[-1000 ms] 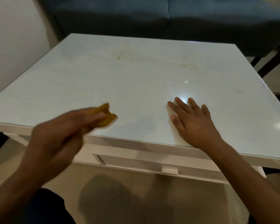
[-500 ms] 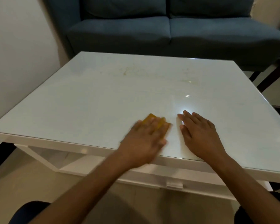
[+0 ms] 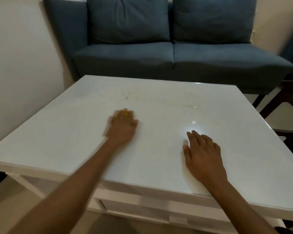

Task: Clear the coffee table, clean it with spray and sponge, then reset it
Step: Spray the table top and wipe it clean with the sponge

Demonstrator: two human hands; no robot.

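Lower right of frame: our right hand (image 3: 203, 157) lies flat on the white coffee table (image 3: 61, 142), fingers spread, holding nothing. Centre: our left hand (image 3: 122, 126), blurred, presses closed over the yellow sponge (image 3: 125, 112) on the tabletop. Beyond, yellowish smears (image 3: 128, 97); blue sofa (image 3: 172, 54) at the top.

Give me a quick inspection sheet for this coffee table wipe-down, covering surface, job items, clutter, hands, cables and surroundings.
Surface: white glossy coffee table, yellowish stains toward the far side, light glare near the right hand.
Job's things: yellow sponge under the left hand's fingers, mostly hidden; no spray bottle seen.
Clutter: nothing seen on the tabletop.
Hands: left hand blurred, pressing the sponge on the table; right hand flat, fingers spread, braced near the front edge.
Cables: nothing seen.
Surroundings: blue sofa behind the table, pale wall at left, dark furniture legs at right.
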